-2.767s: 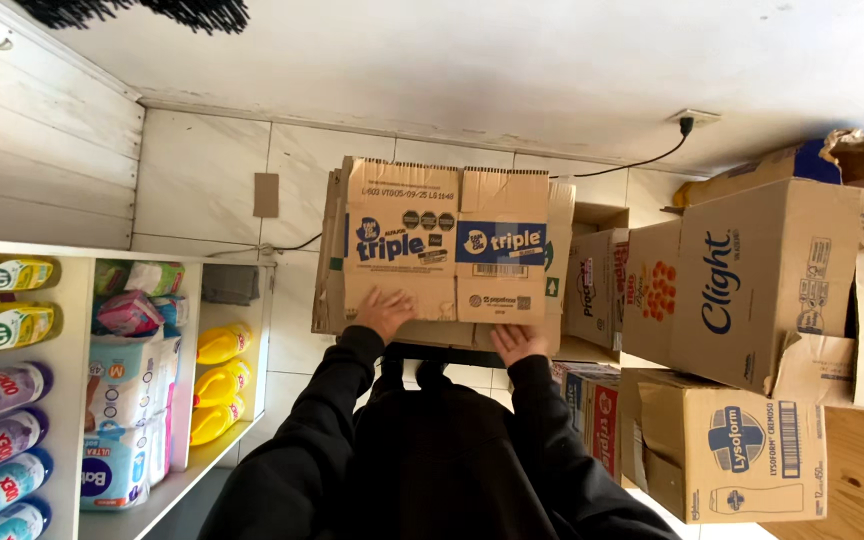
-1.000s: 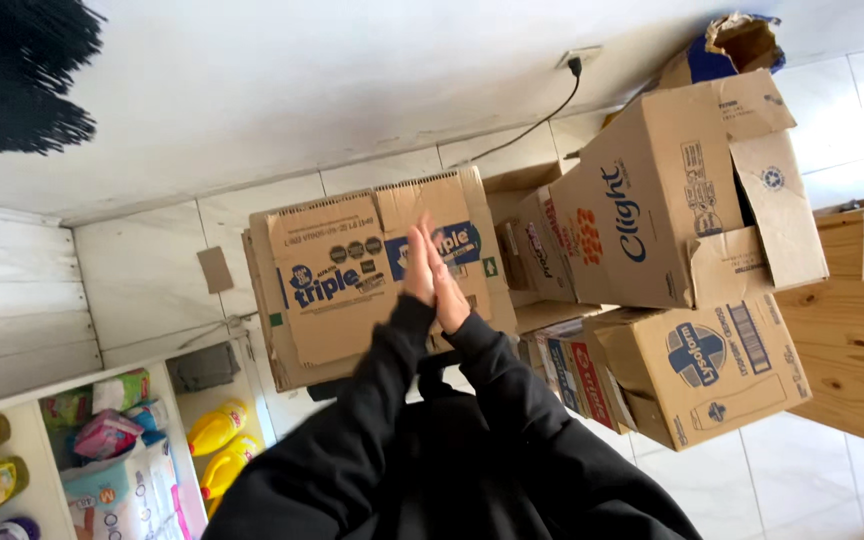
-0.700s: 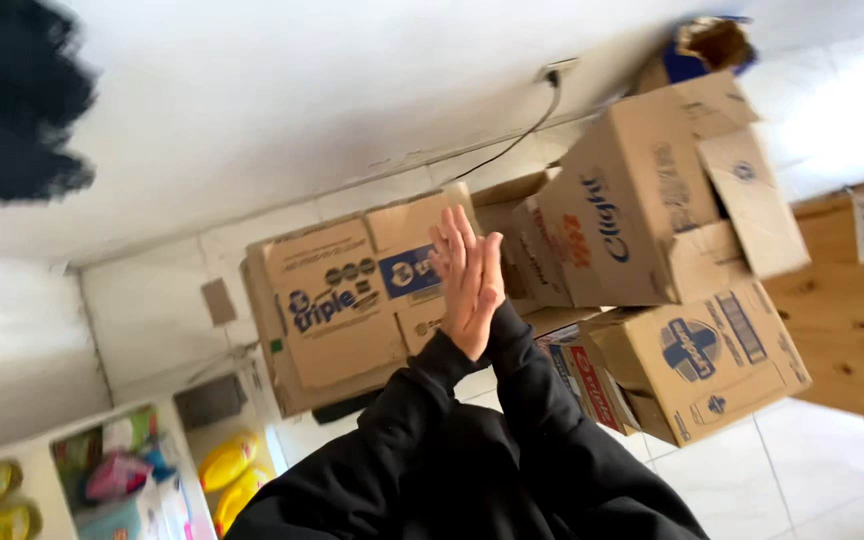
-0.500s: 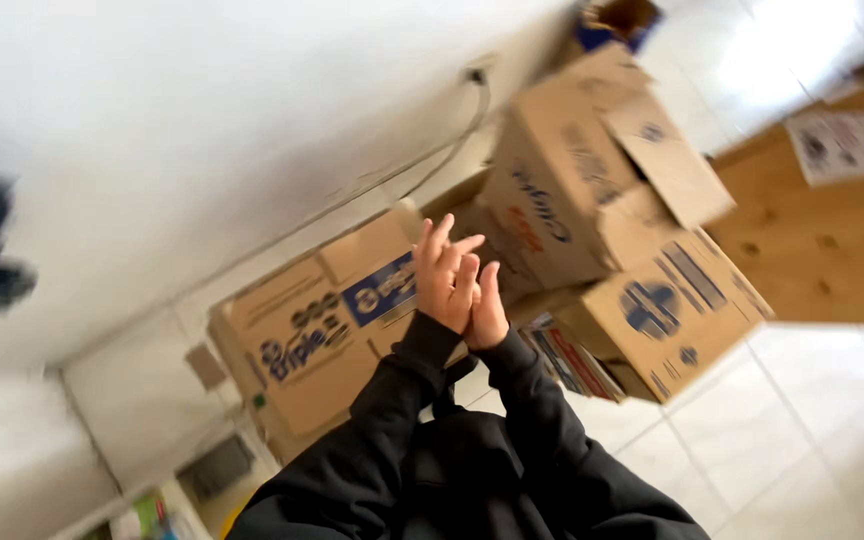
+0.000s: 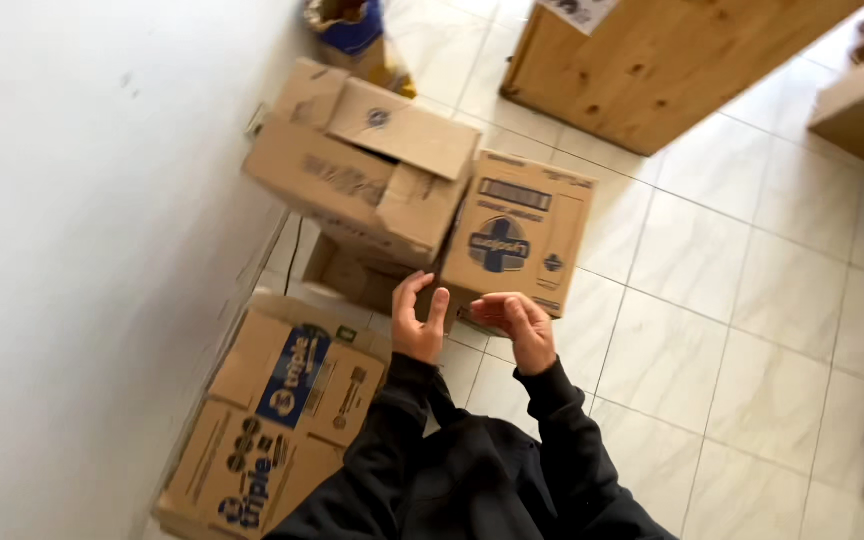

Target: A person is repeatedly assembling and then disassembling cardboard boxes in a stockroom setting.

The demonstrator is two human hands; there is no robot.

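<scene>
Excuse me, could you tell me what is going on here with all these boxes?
A person in black sleeves holds both hands up in front of them, empty. The left hand is open, fingers up; the right hand is loosely curled. Neither touches anything. Below them, cardboard boxes sit on the tiled floor along a white wall: a box with blue print nearest, a box with open flaps and a closed box beyond.

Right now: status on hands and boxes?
Left hand and right hand open, empty. Both hover over the cardboard boxes. Nothing between them.
</scene>
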